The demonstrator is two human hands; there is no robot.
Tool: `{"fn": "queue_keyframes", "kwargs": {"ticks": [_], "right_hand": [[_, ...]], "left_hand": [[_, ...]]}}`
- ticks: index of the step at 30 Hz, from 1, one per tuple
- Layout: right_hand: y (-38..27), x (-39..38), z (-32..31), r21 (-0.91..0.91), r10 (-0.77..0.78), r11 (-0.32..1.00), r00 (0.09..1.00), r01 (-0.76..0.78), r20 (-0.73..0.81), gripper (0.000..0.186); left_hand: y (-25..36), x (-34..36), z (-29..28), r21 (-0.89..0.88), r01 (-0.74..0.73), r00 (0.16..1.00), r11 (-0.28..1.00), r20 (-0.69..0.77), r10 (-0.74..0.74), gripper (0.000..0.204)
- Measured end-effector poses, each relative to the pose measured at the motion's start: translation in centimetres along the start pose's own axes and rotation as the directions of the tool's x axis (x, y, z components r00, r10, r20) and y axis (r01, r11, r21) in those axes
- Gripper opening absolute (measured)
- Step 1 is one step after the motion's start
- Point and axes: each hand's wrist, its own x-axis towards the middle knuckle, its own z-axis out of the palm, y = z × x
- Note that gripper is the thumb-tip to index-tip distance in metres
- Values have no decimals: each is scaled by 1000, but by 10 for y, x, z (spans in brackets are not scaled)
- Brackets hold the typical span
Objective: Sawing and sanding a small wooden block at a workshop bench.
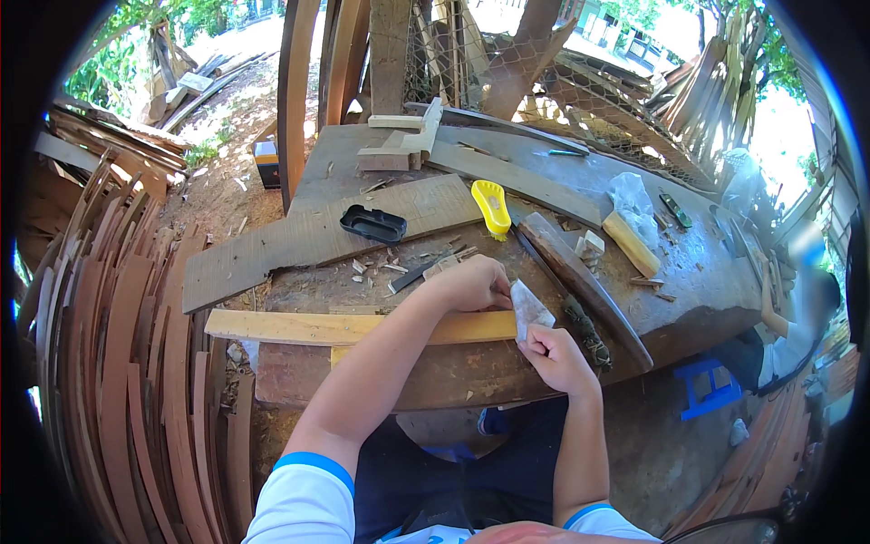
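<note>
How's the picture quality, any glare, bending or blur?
Head view: sunlight washes out the ground, upper left; head view: boards at left curve near the black fisheye rim; head view: the co-worker's head, far right, is blurred; head view: left hand and right hand sit in shade, reasonably clear.

No readable words, no legible labels, numbers or signs on any surface

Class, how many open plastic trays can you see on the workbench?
2: a black one on the wide board, and a yellow one to its right. Others may be hidden.
</note>
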Motion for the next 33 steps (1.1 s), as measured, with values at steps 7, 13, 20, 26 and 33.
{"fn": "queue_keyframes", "kwargs": {"ticks": [7,13,20,26,33], "right_hand": [[-10,-10,13,28,44,999,987,-40,-156,39],[1,-9,13,-32,85,995,985,-90,-150,37],[-6,-7,-3,95,53,994,998,-55,21,41],[-2,-8,15,58,74,996,993,-70,-87,41],[-3,-15,-5,153,79,985,997,-77,-9,42]], "left_hand": [[15,0,5,-201,231,968,952,-50,-245,20],[-2,5,10,-3,46,994,999,-99,-46,16],[12,5,-4,-1,52,999,999,-17,-52,25],[6,5,-3,51,-35,999,998,-40,37,25],[26,4,1,-17,243,970,970,34,-242,20]]}}
